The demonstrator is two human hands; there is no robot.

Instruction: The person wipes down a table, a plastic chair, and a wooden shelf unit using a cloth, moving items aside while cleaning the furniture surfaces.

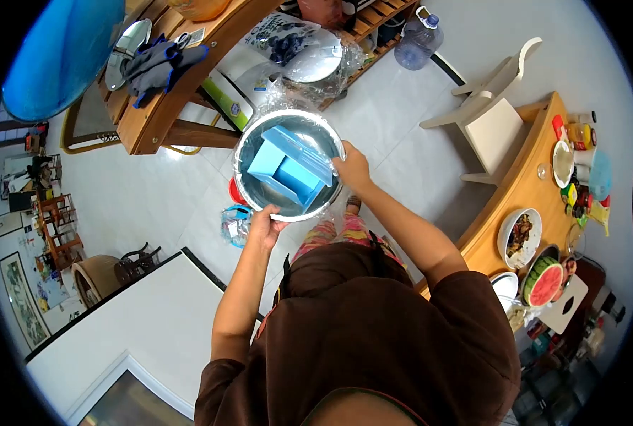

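Note:
A round metal basin (245,153) is held out in front of my body, over the tiled floor. Inside it lies a light-blue plastic box (291,167), tilted, with its open side facing up. My left hand (265,227) grips the basin's near-left rim, thumb over the edge. On the right side, my right hand (352,167) is closed on the rim, its fingers partly hidden by the basin wall. Clear plastic wrap (288,96) shows just beyond the basin's far edge.
A wooden table (142,131) with grey gloves (161,67) stands at upper left. A dining table (483,227) holding bowls and a cut watermelon (544,284) runs along the right. A white chair (494,135) and a water jug (419,41) are beyond. A red container (235,192) sits below the basin.

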